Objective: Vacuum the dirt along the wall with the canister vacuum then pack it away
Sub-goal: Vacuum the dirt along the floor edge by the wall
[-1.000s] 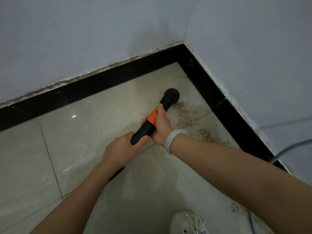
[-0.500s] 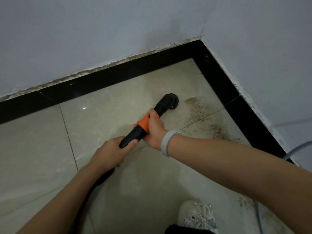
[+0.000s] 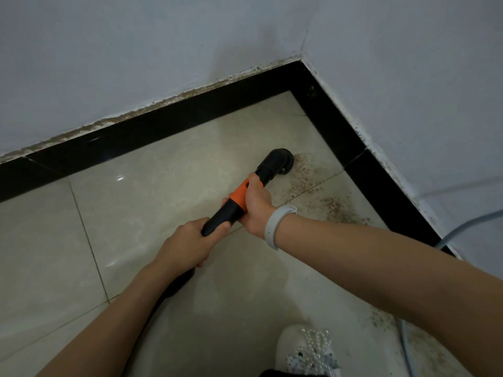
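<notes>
Both hands (image 3: 187,242) on unmarked wand (image 3: 234,205)

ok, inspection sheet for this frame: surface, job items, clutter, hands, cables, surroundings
Surface: glossy beige tile floor, grout lines visible.
Job's things: vacuum wand, black with orange collar; nozzle at the edge of the dirt along the right wall.
Clutter: white beaded shoe at bottom.
Hands: left hand grips the wand's rear; right hand, wristband on, grips the collar.
Cables: grey cord by the right wall; black hose under the left arm.
Surroundings: black skirting, white walls, room corner.
</notes>
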